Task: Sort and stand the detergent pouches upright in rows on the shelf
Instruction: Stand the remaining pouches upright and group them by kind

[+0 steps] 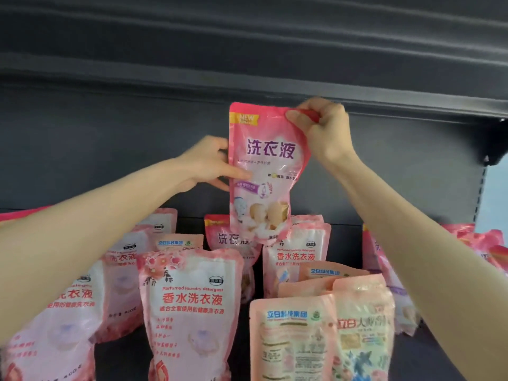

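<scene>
The right hand (327, 133) pinches the red cap (312, 114) at the top right corner of the held pouch (268, 166), fingers curled tight round it; the left hand (207, 163) grips the pouch's left edge about halfway down, thumb across the front, the other fingers behind; both arms reach up and forward. The held pouch is pink, with a yellow "NEW" flash at its top left; it hangs upright in the air before the dark back panel (110, 147), its top just under the lip of the upper shelf (412, 105), its bottom over the back row.

Right behind its lower edge stands a like pouch (224, 239), partly hidden; just to the right of that stands a pale pouch (298, 257) with pink print. In the front row a flower pouch (189, 312) stands upright, facing out; left of it two more of its kind, one (63, 312) under the left forearm and one (123, 270) farther back. Right of the flower pouch, two peach pouches (294, 339) (362, 320) stand side by side, touching, with more peach tops behind them. At the far right, pink pouches (478, 243) lie tilted and blurred; how they rest I cannot tell. All stand on the dark shelf (118, 361).
</scene>
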Demonstrator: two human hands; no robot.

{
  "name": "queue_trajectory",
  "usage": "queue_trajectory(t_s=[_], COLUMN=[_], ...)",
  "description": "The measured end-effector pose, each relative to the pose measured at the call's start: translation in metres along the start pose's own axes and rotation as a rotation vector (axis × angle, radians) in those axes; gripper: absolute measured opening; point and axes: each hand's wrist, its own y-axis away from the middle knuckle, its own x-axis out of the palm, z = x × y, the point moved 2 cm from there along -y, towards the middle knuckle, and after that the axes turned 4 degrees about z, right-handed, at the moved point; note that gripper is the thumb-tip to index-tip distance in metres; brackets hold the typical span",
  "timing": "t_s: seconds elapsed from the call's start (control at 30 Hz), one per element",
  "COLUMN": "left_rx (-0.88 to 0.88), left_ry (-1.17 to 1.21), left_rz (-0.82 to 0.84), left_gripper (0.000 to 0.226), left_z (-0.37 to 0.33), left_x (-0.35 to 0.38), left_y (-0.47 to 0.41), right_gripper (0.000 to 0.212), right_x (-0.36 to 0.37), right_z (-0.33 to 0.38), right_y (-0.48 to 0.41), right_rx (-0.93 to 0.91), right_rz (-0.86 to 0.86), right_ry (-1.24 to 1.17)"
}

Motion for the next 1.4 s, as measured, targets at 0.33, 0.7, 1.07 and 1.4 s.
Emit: queue_trajectory(t_s=[0.33,0.7,1.07,1.4], left_rx=[0.151,0.154,-0.016,-0.15], left_ry=[-0.044,0.056,0.091,0.101], left_rz=[-0.259,-0.173,0.145,0.047], left_gripper=[0.031,0.029,0.009,0.015], left_z=[-0.087,-0.119,-0.102,-0.073], left_x=[0.107,0.225,0.276,0.334], left_y=[0.016,0.0,-0.005,0.023], right_gripper=[0.049,0.028,0.025,0.03], right_x=[-0.13,-0.219,-0.246,-0.246], right_z=[-0.03,-0.081,-0.115,-0.162], right_y=[0.058,0.137,0.195,0.253], right_rx=[0.226,0.399,0.483,0.668], right_rz=[0.183,0.26,0.22,0.306], right_ry=[-0.43,-0.443,-0.339,-0.412])
